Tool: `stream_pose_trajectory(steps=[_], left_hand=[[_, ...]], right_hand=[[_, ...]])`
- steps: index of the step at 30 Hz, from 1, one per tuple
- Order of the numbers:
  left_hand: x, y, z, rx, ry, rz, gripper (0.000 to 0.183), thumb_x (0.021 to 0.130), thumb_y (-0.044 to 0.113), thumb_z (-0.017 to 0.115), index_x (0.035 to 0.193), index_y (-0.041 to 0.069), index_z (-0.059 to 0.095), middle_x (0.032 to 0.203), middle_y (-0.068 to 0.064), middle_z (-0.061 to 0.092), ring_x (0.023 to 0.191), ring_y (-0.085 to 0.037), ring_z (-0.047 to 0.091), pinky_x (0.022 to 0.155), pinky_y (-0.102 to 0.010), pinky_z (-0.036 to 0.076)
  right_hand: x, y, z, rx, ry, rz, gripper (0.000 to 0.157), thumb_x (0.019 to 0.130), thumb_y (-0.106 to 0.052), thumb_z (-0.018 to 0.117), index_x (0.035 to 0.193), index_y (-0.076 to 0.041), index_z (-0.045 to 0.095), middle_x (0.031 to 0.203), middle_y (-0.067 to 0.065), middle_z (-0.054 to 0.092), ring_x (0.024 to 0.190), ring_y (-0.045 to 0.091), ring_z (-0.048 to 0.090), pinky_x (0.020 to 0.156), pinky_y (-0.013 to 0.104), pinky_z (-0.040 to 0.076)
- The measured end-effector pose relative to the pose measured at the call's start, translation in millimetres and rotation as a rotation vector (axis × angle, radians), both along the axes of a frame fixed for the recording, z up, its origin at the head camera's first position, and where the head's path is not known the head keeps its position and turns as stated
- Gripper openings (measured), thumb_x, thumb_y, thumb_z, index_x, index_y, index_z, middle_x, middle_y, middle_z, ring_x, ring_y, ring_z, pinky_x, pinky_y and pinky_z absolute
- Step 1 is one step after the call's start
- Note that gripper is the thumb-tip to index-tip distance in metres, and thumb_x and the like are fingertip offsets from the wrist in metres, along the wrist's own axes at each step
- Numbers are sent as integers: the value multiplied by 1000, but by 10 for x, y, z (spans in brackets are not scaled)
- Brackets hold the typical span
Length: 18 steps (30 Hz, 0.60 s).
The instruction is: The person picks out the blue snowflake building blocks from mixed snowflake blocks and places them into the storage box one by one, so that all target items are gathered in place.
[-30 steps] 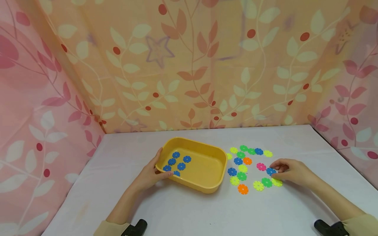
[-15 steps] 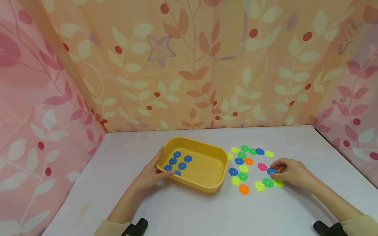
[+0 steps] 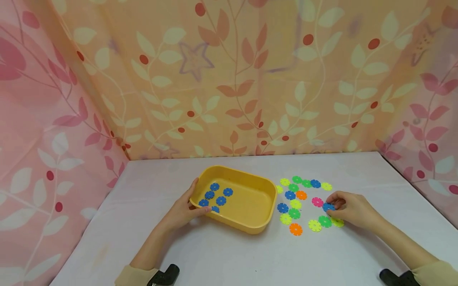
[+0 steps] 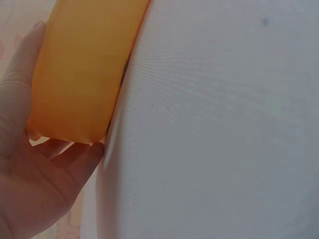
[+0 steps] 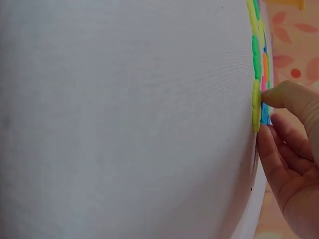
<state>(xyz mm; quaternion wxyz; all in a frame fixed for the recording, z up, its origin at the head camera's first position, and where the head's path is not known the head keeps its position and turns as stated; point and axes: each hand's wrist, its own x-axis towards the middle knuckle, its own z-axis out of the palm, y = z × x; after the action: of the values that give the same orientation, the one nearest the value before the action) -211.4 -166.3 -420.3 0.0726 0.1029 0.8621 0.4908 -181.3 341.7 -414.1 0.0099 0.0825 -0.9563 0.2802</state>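
Note:
My left hand [image 3: 182, 210] grips the left corner of a yellow plastic tray [image 3: 250, 224], thumb over the near rim. In the left wrist view its fingers [image 4: 82, 162] curl round the end of the tray wall [image 4: 84, 69]. Several blue flower-shaped discs [image 3: 221, 201] lie in the tray's left part. On the table right of the tray, my right hand [image 3: 356, 208] pinches the edge of a blue flower-shaped disc [image 3: 328, 207] between thumb and fingers. The right wrist view shows this blue disc [image 5: 264, 114] edge-on behind a yellow disc [image 5: 256, 105].
Other discs lie flat on the white tabletop [image 3: 264, 258]: several yellow and green ones, a pink disc [image 3: 317, 202], two orange discs and three blue. A yellow disc [image 3: 337, 222] is partly under the right hand. Patterned curtains [image 3: 232, 79] enclose the back and sides.
The blue disc at my right fingertips has shifted very slightly left with the hand. My left hand and the tray stay in place; the head view has shifted a little.

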Motion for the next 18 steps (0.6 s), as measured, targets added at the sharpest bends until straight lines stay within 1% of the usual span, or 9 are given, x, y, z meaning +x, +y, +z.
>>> stream_pose_trajectory(steps=[8,11,14,18], left_hand=[[-1,-2,3,-2,-7,4,109,76,43,82,157,33,10,161,-3,18,120,-23,49,104,-40,42],[-1,-3,4,-5,-7,5,109,76,43,83,157,32,10,161,-4,17,122,-23,47,105,-40,41],[1,0,9,-3,-6,7,109,77,41,83,158,32,11,161,-4,18,123,-23,47,105,-40,40],[6,4,12,-1,-3,5,109,77,40,83,158,30,10,161,-4,18,120,-23,49,104,-40,41]], right_hand=[[-7,-20,-35,-52,-32,-43,36,77,-29,83,100,-8,67,82,-1,60,77,16,57,65,19,51],[-11,-38,-19,-77,-41,-58,37,79,-33,81,104,-9,67,84,-1,62,79,16,57,67,19,50],[-13,-92,22,-134,-62,-70,40,82,-38,78,108,-10,67,88,0,64,82,16,58,69,20,50],[-30,-205,84,-248,-88,-46,42,85,-39,75,114,-9,66,92,3,65,88,17,59,72,20,50]])
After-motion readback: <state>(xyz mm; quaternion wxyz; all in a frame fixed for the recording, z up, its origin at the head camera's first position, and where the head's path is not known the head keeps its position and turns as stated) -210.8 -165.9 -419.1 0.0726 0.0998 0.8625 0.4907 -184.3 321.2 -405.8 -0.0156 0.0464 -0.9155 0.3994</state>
